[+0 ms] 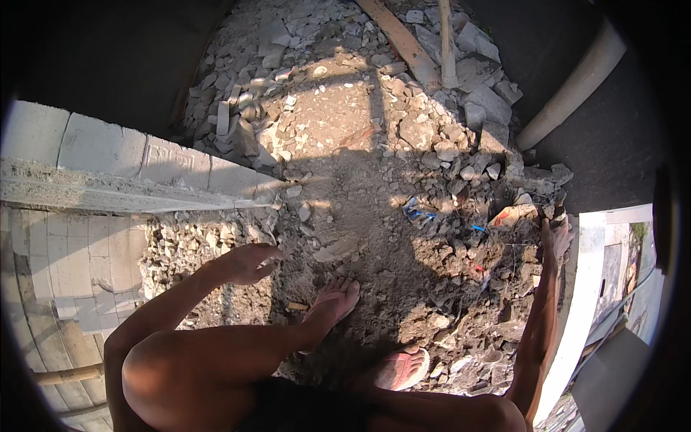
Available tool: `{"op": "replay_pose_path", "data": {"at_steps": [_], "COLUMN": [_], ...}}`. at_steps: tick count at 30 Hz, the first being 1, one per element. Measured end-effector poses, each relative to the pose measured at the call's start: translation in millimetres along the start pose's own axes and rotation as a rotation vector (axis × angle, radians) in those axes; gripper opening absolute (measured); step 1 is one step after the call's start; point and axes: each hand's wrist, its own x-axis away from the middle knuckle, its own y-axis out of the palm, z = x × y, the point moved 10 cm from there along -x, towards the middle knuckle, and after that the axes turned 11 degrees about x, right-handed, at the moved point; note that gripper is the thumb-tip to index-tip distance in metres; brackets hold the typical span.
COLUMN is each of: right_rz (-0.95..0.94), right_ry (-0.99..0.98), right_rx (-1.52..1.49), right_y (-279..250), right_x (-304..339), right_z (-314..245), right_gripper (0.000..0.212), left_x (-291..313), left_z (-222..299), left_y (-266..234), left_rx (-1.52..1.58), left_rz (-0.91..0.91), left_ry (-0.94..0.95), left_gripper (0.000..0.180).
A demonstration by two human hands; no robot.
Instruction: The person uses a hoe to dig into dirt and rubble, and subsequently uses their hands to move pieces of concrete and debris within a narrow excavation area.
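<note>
My left hand (253, 263) hangs over the rubble at the left, near the end of a low white block wall. Its fingers are apart and slightly bent, with nothing visible in them. My right hand (558, 239) is stretched out at the right side, beside a white wall edge (576, 288). Its fingers curl in against the broken stones there; what they grip, if anything, is too small to make out. Just left of that hand lies a crumpled orange and cream wrapper (514, 214). My feet, in pinkish sandals (332, 305), stand on the dirt between the hands.
Loose grey rubble (281, 43) heaps up ahead, with a plank (400, 39) and a thin pole (447, 43) on it. A thick round post (576, 90) leans at the far right. The block wall (173, 162) juts in from the left. A blue plastic scrap (417, 211) lies on the dirt.
</note>
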Motion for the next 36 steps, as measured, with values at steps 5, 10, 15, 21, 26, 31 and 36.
{"op": "replay_pose_path", "data": {"at_steps": [5,10,15,21,26,31,36], "right_rz": [0.032,-0.096,0.174,-0.551,-0.296,-0.121,-0.095], "right_ry": [-0.134,-0.201,-0.219,-0.476,-0.680,-0.744,-0.317], "right_rx": [-0.017,-0.130,-0.302,-0.448,0.079,0.131,-0.274], "right_y": [-27,-26,-89,-37,-8,-19,-90], "right_x": [0,2,45,130,147,173,181], "right_z": [7,-35,15,-42,-32,-9,47], "right_gripper": [0.065,0.070,0.052,0.064,0.070,0.080,0.054], "left_x": [-22,-12,-49,-76,-139,-205,-246], "left_z": [-19,-7,8,10,116,242,301], "left_y": [22,21,38,21,21,69,115], "left_rx": [0.244,0.323,0.379,0.350,0.389,0.236,-0.033], "left_rz": [-0.012,-0.023,-0.050,-0.032,-0.098,-0.199,-0.148], "left_ry": [-0.152,-0.129,-0.136,-0.075,0.210,0.480,0.732], "left_gripper": [0.034,0.032,0.031,0.032,0.032,0.037,0.059]}}
